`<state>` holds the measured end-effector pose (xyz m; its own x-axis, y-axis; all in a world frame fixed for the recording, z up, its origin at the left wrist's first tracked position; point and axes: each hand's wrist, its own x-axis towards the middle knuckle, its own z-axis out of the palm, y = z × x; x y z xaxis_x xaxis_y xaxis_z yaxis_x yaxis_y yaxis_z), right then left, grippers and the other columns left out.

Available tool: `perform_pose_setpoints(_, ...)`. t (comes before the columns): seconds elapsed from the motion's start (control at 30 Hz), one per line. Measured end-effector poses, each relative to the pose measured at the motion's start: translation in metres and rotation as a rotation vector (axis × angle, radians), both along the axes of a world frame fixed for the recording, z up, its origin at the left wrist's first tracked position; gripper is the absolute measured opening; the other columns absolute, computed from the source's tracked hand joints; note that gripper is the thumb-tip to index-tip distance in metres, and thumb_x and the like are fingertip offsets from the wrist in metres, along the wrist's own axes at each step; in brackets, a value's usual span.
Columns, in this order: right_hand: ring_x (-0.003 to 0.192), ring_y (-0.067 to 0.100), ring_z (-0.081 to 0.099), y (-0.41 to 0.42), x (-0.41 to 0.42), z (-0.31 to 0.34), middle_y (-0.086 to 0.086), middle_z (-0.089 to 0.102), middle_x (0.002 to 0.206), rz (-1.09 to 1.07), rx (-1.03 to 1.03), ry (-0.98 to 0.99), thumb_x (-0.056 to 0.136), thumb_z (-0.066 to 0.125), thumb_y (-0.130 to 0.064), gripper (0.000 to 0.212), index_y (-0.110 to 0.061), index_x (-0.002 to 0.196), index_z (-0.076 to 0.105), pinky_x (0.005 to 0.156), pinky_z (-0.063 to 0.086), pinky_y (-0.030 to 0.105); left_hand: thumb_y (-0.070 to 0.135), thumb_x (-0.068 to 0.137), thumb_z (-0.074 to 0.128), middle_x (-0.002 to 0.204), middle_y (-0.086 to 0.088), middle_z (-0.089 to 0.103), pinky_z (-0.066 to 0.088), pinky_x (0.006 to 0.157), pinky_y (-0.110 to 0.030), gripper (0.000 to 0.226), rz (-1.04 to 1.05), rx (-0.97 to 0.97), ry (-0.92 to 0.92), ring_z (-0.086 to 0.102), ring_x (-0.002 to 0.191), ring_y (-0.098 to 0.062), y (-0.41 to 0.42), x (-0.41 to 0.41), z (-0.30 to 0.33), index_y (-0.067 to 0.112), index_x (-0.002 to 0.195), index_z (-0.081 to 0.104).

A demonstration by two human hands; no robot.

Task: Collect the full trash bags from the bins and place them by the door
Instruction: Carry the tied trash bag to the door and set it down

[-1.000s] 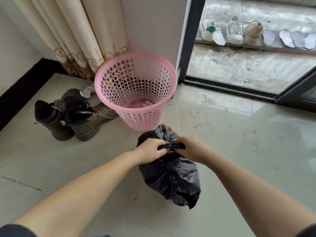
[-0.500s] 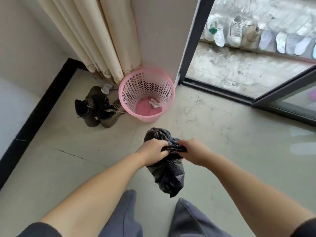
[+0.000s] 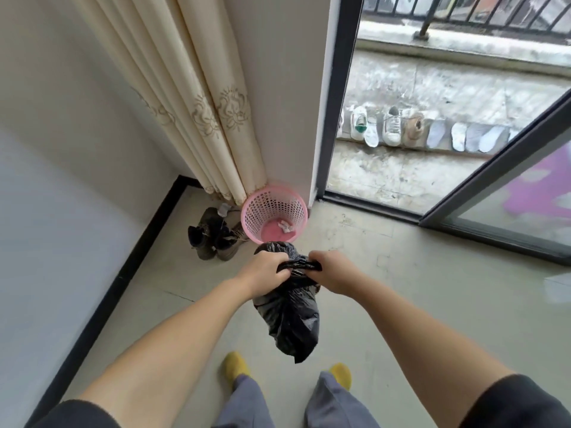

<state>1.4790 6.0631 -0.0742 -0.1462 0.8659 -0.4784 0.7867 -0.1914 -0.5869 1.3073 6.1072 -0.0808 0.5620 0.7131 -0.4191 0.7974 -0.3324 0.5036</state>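
Lifted higher and drawn back from the pink bin point(image 3: 274, 213) since a moment ago, black trash bag point(image 3: 290, 316) now hanging above the floor point(image 3: 432, 304). Left hand point(image 3: 265, 271) and right hand point(image 3: 333, 272) both curled tight on its twisted neck. Bin holding only a paper scrap point(image 3: 285, 226). Boots point(image 3: 213, 239) just left of the bin; open doorway point(image 3: 432, 168) to the right.

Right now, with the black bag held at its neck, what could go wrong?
1. Both hands, left and right, grip only the twisted neck of the black trash bag; the thin plastic might tear or slip.
2. The hanging bag hides the floor ahead; the boots and pink basket could trip.
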Motion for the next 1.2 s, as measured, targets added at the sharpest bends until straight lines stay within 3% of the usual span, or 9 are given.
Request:
perform_pose_setpoints(0.13, 0.073, 0.019, 0.046, -0.015, 0.012, 0.026, -0.007, 0.047, 0.067, 0.010, 0.028, -0.027, 0.091, 0.055, -0.022, 0.026, -0.024, 0.068, 0.043, 0.054, 0.030, 0.023, 0.025, 0.088, 0.053, 0.095, -0.010, 0.068, 0.046, 0.073, -0.035, 0.008, -0.050, 0.048, 0.000, 0.061, 0.091, -0.030, -0.012, 0.010, 0.031, 0.020, 0.084, 0.055)
perform_pose_setpoints(0.27, 0.074, 0.021, 0.048, -0.029, 0.021, 0.038, 0.001, 0.055, 0.077, -0.068, 0.054, -0.053, 0.090, 0.055, -0.023, 0.012, -0.017, 0.081, 0.051, 0.065, 0.034, 0.027, 0.024, 0.090, 0.053, 0.097, -0.009, 0.067, 0.044, 0.072, -0.033, 0.009, -0.130, 0.056, -0.004, 0.060, 0.089, -0.027, -0.014, 0.024, 0.046, 0.017, 0.089, 0.058)
perform_pose_setpoints(0.33, 0.075, 0.021, 0.049, -0.039, 0.025, 0.041, 0.011, 0.063, 0.086, -0.141, 0.067, -0.066, 0.089, 0.055, -0.023, 0.012, -0.012, 0.087, 0.058, 0.065, 0.035, 0.028, 0.024, 0.090, 0.052, 0.094, -0.008, 0.067, 0.043, 0.070, -0.033, 0.008, -0.209, 0.051, -0.011, 0.061, 0.087, -0.026, -0.011, 0.033, 0.049, 0.022, 0.083, 0.052)
perform_pose_setpoints(0.5, 0.079, 0.023, 0.052, -0.089, 0.034, 0.043, 0.012, 0.068, 0.098, -0.443, 0.074, -0.091, 0.088, 0.056, -0.022, 0.017, -0.010, 0.098, 0.062, 0.067, 0.034, 0.027, 0.025, 0.090, 0.052, 0.093, -0.005, 0.067, 0.040, 0.069, -0.029, 0.007, -0.508, 0.039, -0.017, 0.060, 0.084, -0.021, -0.015, 0.067, 0.049, 0.026, 0.083, 0.050)
perform_pose_setpoints(0.67, 0.086, 0.026, 0.056, -0.169, 0.022, 0.047, 0.010, 0.068, 0.100, -0.819, 0.091, -0.107, 0.087, 0.056, -0.022, 0.016, -0.012, 0.098, 0.063, 0.068, 0.036, 0.028, 0.023, 0.091, 0.052, 0.097, -0.005, 0.066, 0.037, 0.069, -0.026, 0.014, -0.880, 0.097, -0.044, 0.053, 0.081, -0.017, -0.050, 0.109, 0.056, 0.016, 0.098, 0.061)
perform_pose_setpoints(0.83, 0.078, 0.018, 0.052, -0.268, -0.012, 0.057, 0.008, 0.068, 0.094, -1.190, 0.097, -0.092, 0.086, 0.056, -0.022, 0.014, -0.014, 0.095, 0.062, 0.068, 0.040, 0.030, 0.020, 0.090, 0.054, 0.093, -0.011, 0.068, 0.038, 0.070, -0.028, 0.016, -1.239, 0.115, -0.078, 0.059, 0.085, -0.027, -0.129, 0.141, 0.062, 0.010, 0.097, 0.064)
perform_pose_setpoints(0.9, 0.075, 0.019, 0.051, -0.312, -0.032, 0.062, 0.007, 0.064, 0.085, -1.320, 0.092, -0.105, 0.088, 0.056, -0.022, 0.008, -0.015, 0.088, 0.060, 0.061, 0.036, 0.029, 0.022, 0.090, 0.054, 0.090, -0.011, 0.068, 0.039, 0.069, -0.029, 0.016, -1.390, 0.131, -0.074, 0.059, 0.083, -0.028, -0.174, 0.151, 0.064, 0.010, 0.095, 0.064)
perform_pose_setpoints(1.07, 0.072, 0.021, 0.049, -0.427, -0.089, 0.069, 0.001, 0.054, 0.077, -1.630, 0.071, -0.098, 0.090, 0.054, -0.026, 0.013, -0.021, 0.078, 0.050, 0.058, 0.033, 0.031, 0.026, 0.092, 0.051, 0.063, 0.006, 0.047, 0.032, 0.057, -0.027, 0.019, -1.703, 0.161, -0.076, 0.049, 0.070, -0.020, -0.304, 0.153, 0.066, 0.010, 0.087, 0.061)
perform_pose_setpoints(1.2, 0.073, 0.021, 0.051, -0.529, -0.147, 0.069, 0.000, 0.054, 0.076, -1.841, 0.054, -0.079, 0.090, 0.054, -0.028, 0.012, -0.020, 0.080, 0.052, 0.062, 0.036, 0.031, 0.024, 0.091, 0.050, 0.062, 0.007, 0.044, 0.032, 0.053, -0.028, 0.020, -1.894, 0.137, -0.061, 0.049, 0.068, -0.020, -0.423, 0.129, 0.063, 0.008, 0.090, 0.062)
